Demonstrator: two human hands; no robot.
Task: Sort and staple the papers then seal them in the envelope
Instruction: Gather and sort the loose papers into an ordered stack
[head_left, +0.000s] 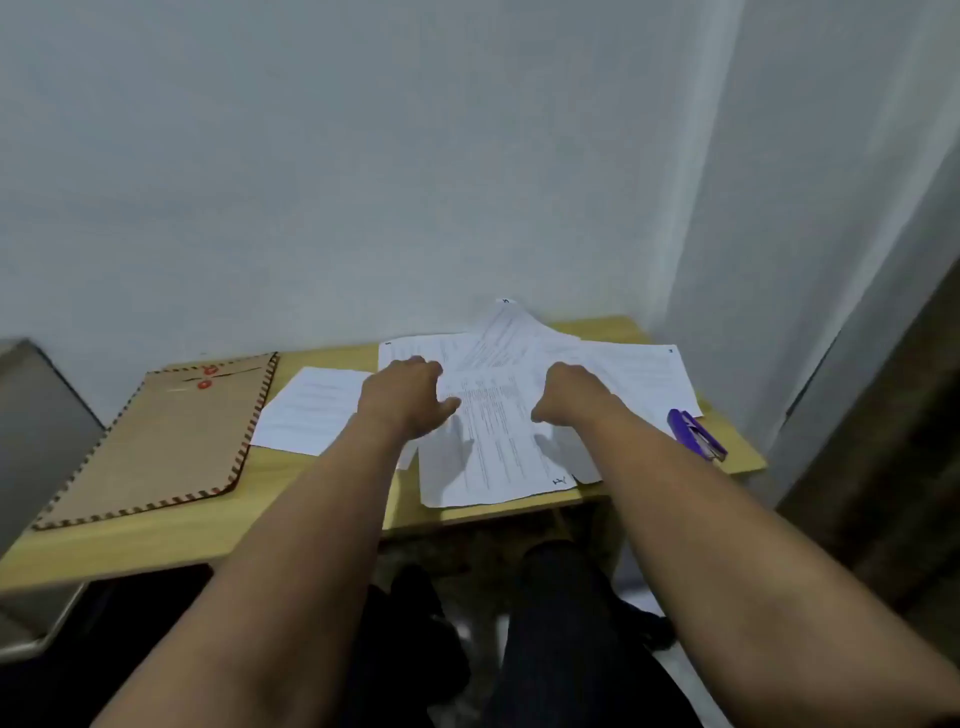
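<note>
Papers: a loose fan of printed sheets (498, 415) lies on the far right part of the surface (171, 535), overlapping at odd angles; one sheet (311, 410) lies apart to the left, just beside the envelope
Left grip: the left hand (405, 397) rests on the fan's left side, fingers curled over the sheets; whether it pinches one, I cannot tell
Right grip: the right hand (569, 392) presses on the fan's right side, fingers bent under and hidden; pinch or flat press, I cannot tell
Progress: sorting looks barely begun; no squared stack, no staple seen; stapling, filling and sealing all appear left
Stapler: a purple stapler (696, 434) lies untouched at the right edge, touching the nearest sheet's corner
Envelope: a brown envelope (156, 441) with striped border lies flat at left, seemingly empty; two red discs near its far end
Writing: handwritten corner marks on several sheets, likely page numbers; print too blurred to read; no brand visible
</note>
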